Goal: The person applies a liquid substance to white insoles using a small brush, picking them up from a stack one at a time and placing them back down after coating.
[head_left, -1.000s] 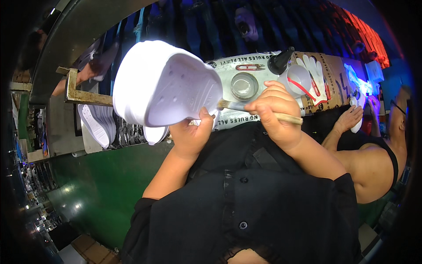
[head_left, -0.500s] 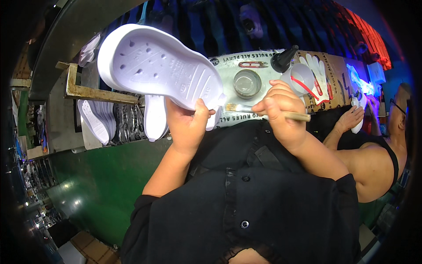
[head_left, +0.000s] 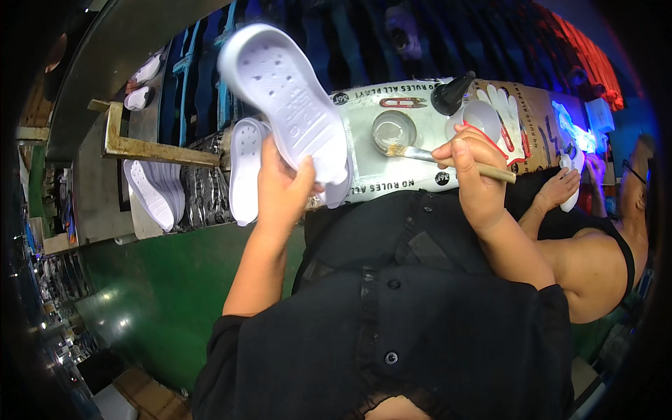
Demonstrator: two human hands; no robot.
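My left hand grips a white shoe sole by its narrow end, thumb on the inner face. The sole tilts up over the table, its wide, holed end pointing away and slightly left. In my right hand is a paintbrush with a wooden handle. Its bristles are at the near rim of a round clear cup; whether they touch it I cannot tell. Close to my left wrist stands another white sole. Part of a further pale sole shows behind the held one.
A white printed sheet covers the table. On it are a red cutter, a black-nozzled bottle and a white tub. White gloves lie beyond. Nested soles rest left, near a wooden bar. A co-worker's hand is at right.
The sole in my left hand has swung farther from me and tilted more upright. My right hand has drawn the brush away from the sole, rightward, to the cup's near rim.
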